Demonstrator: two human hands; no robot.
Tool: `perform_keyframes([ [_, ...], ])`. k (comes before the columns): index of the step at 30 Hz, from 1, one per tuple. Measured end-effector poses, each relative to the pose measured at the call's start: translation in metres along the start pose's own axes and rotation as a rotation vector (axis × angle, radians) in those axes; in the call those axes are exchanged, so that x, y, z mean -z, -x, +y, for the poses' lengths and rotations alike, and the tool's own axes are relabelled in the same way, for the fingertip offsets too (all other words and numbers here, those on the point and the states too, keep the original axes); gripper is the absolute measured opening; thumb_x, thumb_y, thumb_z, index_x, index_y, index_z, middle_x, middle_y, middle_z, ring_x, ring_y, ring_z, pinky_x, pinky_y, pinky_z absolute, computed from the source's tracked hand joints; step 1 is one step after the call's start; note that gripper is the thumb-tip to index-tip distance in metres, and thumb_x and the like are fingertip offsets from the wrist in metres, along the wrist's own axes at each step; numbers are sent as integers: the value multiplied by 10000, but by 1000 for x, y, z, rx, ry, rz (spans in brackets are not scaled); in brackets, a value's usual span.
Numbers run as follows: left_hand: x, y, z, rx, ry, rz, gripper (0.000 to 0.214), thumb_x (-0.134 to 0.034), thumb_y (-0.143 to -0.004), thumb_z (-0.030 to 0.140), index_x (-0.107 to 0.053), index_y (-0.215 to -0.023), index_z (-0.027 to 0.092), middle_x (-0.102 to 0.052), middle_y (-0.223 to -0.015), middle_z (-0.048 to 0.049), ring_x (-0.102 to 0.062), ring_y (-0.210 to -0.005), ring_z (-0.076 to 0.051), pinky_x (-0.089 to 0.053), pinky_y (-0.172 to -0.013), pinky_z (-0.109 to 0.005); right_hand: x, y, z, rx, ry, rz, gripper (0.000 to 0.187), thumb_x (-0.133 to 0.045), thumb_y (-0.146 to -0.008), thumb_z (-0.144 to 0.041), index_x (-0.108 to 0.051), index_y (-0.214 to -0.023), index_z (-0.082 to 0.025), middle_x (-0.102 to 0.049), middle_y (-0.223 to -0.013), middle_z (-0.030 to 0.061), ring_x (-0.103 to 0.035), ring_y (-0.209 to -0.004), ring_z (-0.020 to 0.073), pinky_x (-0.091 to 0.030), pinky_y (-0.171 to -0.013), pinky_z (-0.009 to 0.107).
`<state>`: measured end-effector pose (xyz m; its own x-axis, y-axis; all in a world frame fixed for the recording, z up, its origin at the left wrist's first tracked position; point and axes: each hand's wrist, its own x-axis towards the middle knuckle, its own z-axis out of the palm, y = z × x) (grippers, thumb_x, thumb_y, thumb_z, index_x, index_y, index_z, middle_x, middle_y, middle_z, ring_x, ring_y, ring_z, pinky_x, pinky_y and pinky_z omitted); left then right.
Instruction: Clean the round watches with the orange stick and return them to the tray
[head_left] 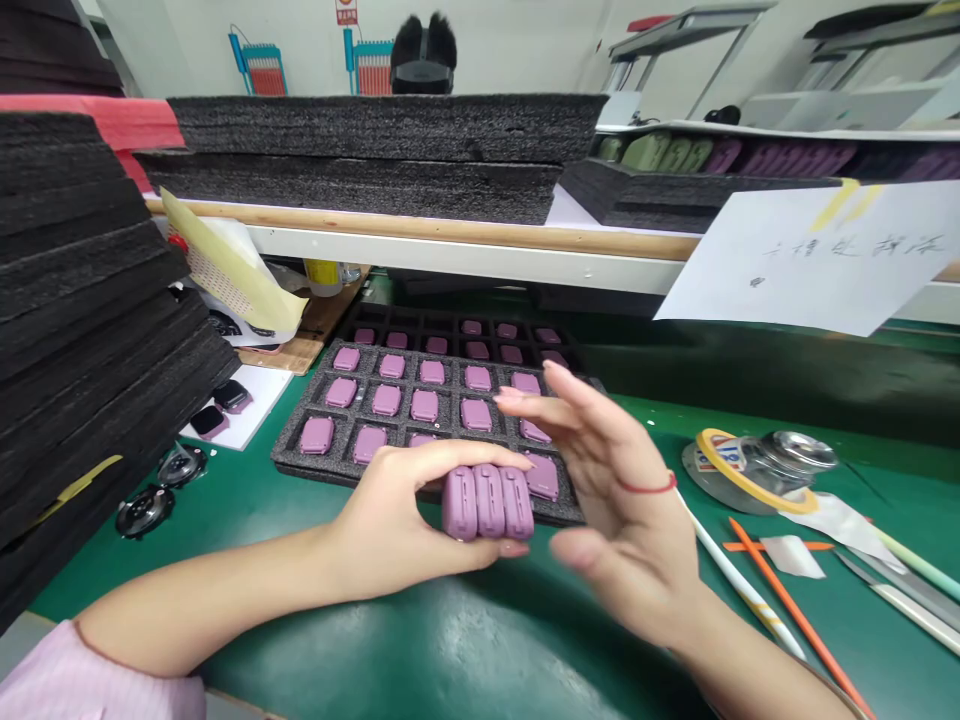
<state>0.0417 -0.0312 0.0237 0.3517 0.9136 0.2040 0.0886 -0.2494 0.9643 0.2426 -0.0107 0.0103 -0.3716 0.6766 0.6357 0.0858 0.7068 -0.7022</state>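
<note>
My left hand is closed round a row of three purple watch cases, thumb below and fingers above, with their slotted sides facing me. Just to the right, my right hand is open, fingers and thumb spread, apart from the cases and holding nothing. Behind both hands lies a black foam tray with purple watch cases in its compartments. My right hand hides part of its right side. A second foam tray with similar cases sits farther back, in the shadow under the shelf.
Stacked black foam sheets rise at the left, near loose watches. On the right are a glass jar with yellow tape, orange sticks and tweezers. A shelf edge crosses above, with a paper sheet hanging from it.
</note>
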Motion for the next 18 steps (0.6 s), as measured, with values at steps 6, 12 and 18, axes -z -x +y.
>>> perform_keyframes([
  [6, 0, 1, -7, -219, -146, 3, 371, -817, -833, 169, -775, -1199, 210, -806, -1185, -56, -746, -1159, -237, -548, -1075, -319, -2, -4, 10, -248, -286, 115, 532, -508, -1019, -621, -546, -1465, -334, -713, -1290, 64, -682, -1252, 229, -561, -1108, 405],
  [12, -3, -5, -16, -490, -209, 16, 432, -769, -812, 57, -746, -1224, 185, -805, -1196, -68, -770, -1114, -221, -591, -1041, -310, -5, -1, 8, -512, -381, -116, 885, -570, -867, -821, -406, -1569, -308, -728, -1306, 102, -724, -1200, 297, -620, -997, 447],
  [18, -3, -2, -26, -390, -209, -19, 429, -807, -858, 232, -742, -1282, 251, -666, -1408, -116, -592, -1380, -307, -476, -1196, -453, -16, 0, -1, -506, -208, -91, 1094, -947, -669, -486, -392, -1589, -281, -746, -1296, 106, -733, -1193, 302, -606, -1038, 454],
])
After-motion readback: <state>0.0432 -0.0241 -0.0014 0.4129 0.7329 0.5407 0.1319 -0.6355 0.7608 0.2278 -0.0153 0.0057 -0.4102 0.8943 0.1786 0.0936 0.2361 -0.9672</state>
